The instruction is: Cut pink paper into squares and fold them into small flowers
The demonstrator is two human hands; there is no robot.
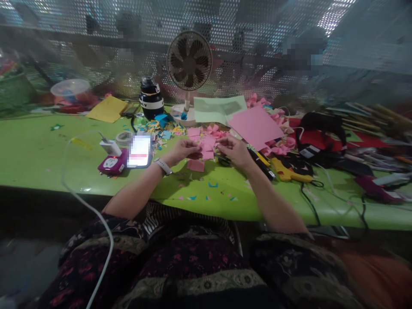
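Small pink paper pieces [208, 145] lie between my hands, over the green table. My left hand [183, 151], with a pale band on the wrist, has its fingertips pinched at the left edge of the pink paper. On the other side, my right hand [234, 150] is also closed in a pinch, close to the right edge; exactly what sits in its fingertips is too small to make out. A separate pink paper square [195, 165] is just below my left hand. Beside my right hand lie dark-handled scissors [224, 160], partly hidden.
Behind my hands stand a fan [189, 62] and a dark bottle [152, 98]. A pink sheet [256, 126] and a green sheet [219, 109] overlap. A lit phone [139, 151] and purple socket box [111, 165] are left; a yellow glue gun [291, 170] is right.
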